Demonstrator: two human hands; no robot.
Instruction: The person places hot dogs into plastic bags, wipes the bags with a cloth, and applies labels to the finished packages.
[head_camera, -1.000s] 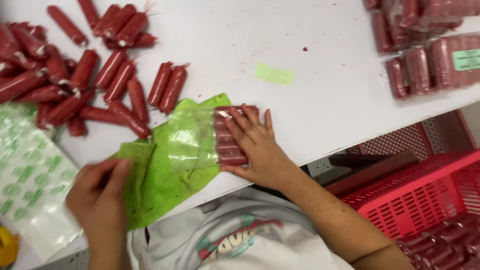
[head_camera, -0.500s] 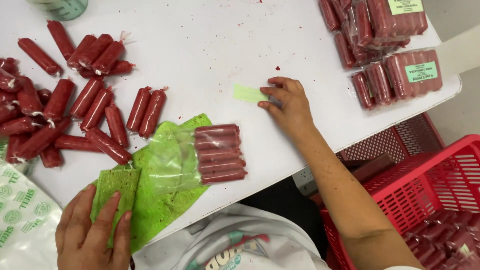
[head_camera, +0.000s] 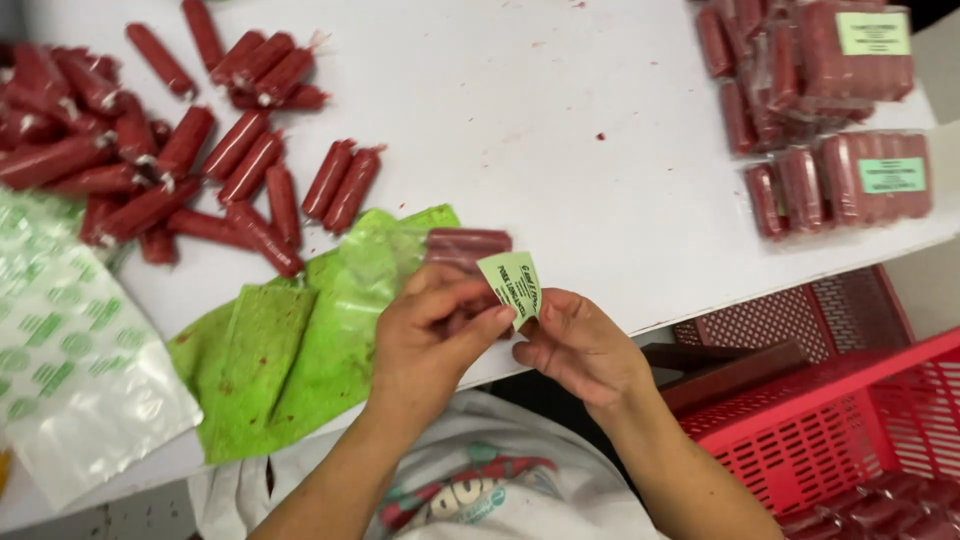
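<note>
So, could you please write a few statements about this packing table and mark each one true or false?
1. Both hands, the left hand and the right hand, hold a small green label. True.
2. The loose red sausages lie on the right of the white table. False: they lie on its left; labelled packs are on the right.
3. A red basket stands below the table edge. True.
4. The green bag is empty. False: a row of sausages sits at its open end.
</note>
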